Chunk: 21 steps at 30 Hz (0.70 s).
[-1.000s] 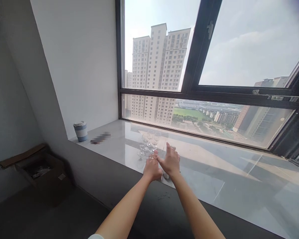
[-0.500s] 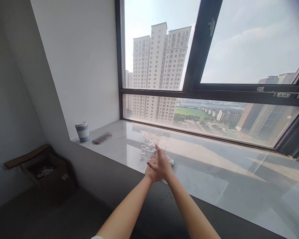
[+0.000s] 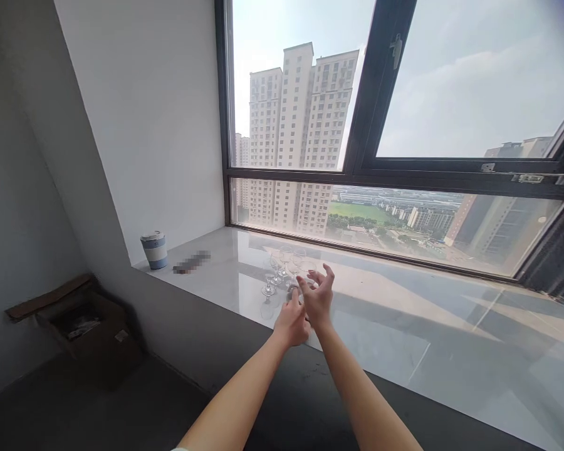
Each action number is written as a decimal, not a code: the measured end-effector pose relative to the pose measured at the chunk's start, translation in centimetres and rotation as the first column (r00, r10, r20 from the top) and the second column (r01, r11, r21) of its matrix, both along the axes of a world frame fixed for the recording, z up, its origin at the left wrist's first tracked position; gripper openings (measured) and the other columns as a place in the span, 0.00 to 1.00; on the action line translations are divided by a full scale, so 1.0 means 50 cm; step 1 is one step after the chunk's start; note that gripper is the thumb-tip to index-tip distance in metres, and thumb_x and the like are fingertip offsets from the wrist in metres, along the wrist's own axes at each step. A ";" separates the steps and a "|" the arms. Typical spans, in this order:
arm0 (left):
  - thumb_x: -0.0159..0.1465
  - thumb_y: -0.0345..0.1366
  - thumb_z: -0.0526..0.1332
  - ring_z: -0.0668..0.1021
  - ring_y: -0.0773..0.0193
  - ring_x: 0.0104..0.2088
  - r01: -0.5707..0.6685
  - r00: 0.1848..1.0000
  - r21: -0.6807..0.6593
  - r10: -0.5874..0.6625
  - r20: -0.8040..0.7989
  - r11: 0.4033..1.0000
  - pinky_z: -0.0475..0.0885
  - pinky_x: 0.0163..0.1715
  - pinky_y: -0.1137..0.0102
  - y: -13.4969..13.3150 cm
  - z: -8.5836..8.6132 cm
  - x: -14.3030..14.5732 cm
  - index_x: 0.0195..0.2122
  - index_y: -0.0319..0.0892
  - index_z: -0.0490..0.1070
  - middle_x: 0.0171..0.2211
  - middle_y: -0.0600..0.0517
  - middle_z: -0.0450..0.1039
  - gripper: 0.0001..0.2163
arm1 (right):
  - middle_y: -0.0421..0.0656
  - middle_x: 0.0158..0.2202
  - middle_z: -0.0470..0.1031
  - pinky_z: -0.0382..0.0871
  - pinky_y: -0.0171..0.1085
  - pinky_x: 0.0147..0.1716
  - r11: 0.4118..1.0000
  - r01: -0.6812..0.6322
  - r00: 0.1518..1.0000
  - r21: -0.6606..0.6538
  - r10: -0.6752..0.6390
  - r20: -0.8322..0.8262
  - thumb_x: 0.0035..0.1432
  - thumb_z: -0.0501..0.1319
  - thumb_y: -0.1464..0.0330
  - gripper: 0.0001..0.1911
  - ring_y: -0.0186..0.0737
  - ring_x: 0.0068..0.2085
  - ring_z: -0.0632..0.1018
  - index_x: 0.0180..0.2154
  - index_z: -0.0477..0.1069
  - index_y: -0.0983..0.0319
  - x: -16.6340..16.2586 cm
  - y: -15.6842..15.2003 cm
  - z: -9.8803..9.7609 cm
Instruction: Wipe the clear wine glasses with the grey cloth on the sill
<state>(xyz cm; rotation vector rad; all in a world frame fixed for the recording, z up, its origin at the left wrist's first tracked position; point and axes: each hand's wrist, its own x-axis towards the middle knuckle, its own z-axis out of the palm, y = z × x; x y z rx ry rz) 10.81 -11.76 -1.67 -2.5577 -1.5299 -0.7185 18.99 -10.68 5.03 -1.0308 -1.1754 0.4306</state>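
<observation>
Several clear wine glasses (image 3: 282, 268) stand in a cluster on the glossy marble window sill (image 3: 404, 341). Both my arms reach out to them. My left hand (image 3: 291, 324) hovers just in front of the glasses with its fingers curled in; what it grips, if anything, is hidden. My right hand (image 3: 318, 293) is raised beside it, right of the glasses, fingers spread and bent, holding nothing that I can see. The two hands touch or overlap.
A blue-and-white lidded cup (image 3: 155, 249) and a blurred dark object (image 3: 191, 261) sit at the sill's left end by the wall. An open cardboard box (image 3: 82, 321) lies on the floor at left. A black-framed window (image 3: 366, 169) backs the sill.
The right hand has lifted and spread its fingers. The left hand has stayed low by the glasses. The white cloth seen by the hands earlier no longer shows.
</observation>
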 end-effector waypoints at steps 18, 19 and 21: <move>0.58 0.34 0.55 0.69 0.52 0.48 -0.007 0.999 -0.086 0.005 -0.032 0.996 0.65 0.49 0.59 -0.015 0.019 -0.002 0.65 0.52 0.53 0.52 0.45 0.63 0.32 | 0.47 0.41 0.72 0.67 0.49 0.45 0.637 0.650 0.747 -0.415 -0.637 0.193 0.42 0.67 0.57 0.44 0.51 0.42 0.74 0.56 0.49 0.61 0.474 0.082 -0.053; 0.58 0.35 0.55 0.69 0.53 0.48 -0.002 1.000 -0.084 0.000 -0.026 0.996 0.65 0.49 0.59 -0.016 0.020 -0.003 0.65 0.52 0.53 0.52 0.45 0.63 0.32 | 0.46 0.40 0.72 0.66 0.49 0.45 0.634 0.645 0.748 -0.427 -0.638 0.182 0.42 0.68 0.57 0.44 0.51 0.42 0.74 0.56 0.49 0.61 0.487 0.086 -0.057; 0.59 0.36 0.55 0.69 0.53 0.47 0.008 1.000 -0.083 -0.009 -0.013 0.997 0.65 0.49 0.59 -0.017 0.022 -0.003 0.64 0.51 0.54 0.51 0.45 0.63 0.30 | 0.45 0.39 0.72 0.66 0.48 0.45 0.641 0.637 0.754 -0.428 -0.633 0.174 0.40 0.69 0.58 0.45 0.51 0.41 0.74 0.56 0.50 0.61 0.507 0.095 -0.062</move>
